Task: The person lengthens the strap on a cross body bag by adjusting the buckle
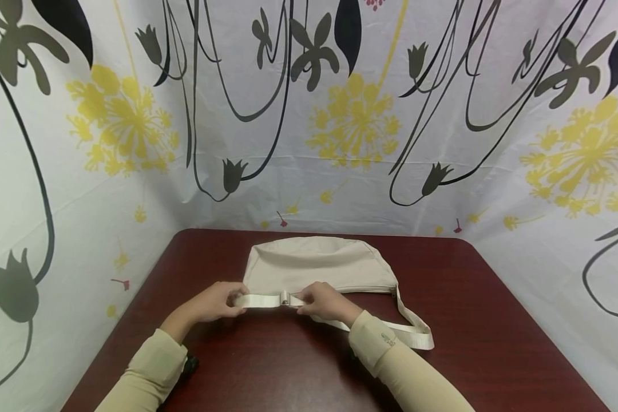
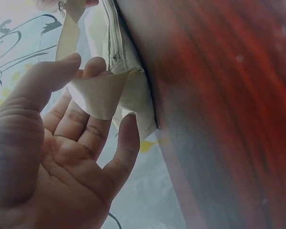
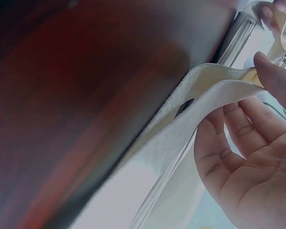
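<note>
A cream shoulder bag [image 1: 314,263] lies on the dark red table, its zipper [image 1: 365,289] along the edge nearer me. In front of it the cream strap [image 1: 262,301] is stretched between both hands, a metal buckle [image 1: 285,298] midway. My left hand [image 1: 218,301] pinches the strap between thumb and index finger; in the left wrist view the strap loops down across the other fingers. My right hand [image 1: 327,301] pinches the strap just right of the buckle. Two layers of strap [image 3: 214,90] run into that grip in the right wrist view.
The rest of the strap [image 1: 417,337] curves over the table [image 1: 268,366] at the right and joins the bag's right end. A white cloth [image 1: 309,194] with printed flowers hangs behind the table and along both sides.
</note>
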`<control>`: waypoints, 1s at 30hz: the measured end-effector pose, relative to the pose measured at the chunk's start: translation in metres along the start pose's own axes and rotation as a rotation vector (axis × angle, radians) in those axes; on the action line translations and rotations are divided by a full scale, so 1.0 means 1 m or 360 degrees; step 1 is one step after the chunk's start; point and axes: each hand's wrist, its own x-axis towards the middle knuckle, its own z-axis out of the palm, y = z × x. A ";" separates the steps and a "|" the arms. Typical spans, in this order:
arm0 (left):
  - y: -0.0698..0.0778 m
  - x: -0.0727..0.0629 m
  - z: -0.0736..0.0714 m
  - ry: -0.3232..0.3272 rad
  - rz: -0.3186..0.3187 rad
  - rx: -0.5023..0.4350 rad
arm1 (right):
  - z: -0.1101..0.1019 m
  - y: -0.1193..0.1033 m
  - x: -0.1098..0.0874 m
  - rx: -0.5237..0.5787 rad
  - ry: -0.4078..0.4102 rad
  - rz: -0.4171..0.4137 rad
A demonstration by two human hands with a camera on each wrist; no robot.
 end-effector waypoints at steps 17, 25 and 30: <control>0.001 -0.002 -0.001 -0.0037 -0.0028 0.0000 | -0.003 0.004 -0.005 -0.0020 -0.0004 0.0002; 0.019 0.006 0.001 -0.0044 -0.0027 0.0061 | -0.005 -0.001 -0.006 -0.0089 0.0007 0.0023; 0.039 0.017 0.006 -0.0012 -0.0001 0.0072 | -0.005 -0.006 -0.006 -0.0167 0.0045 -0.0032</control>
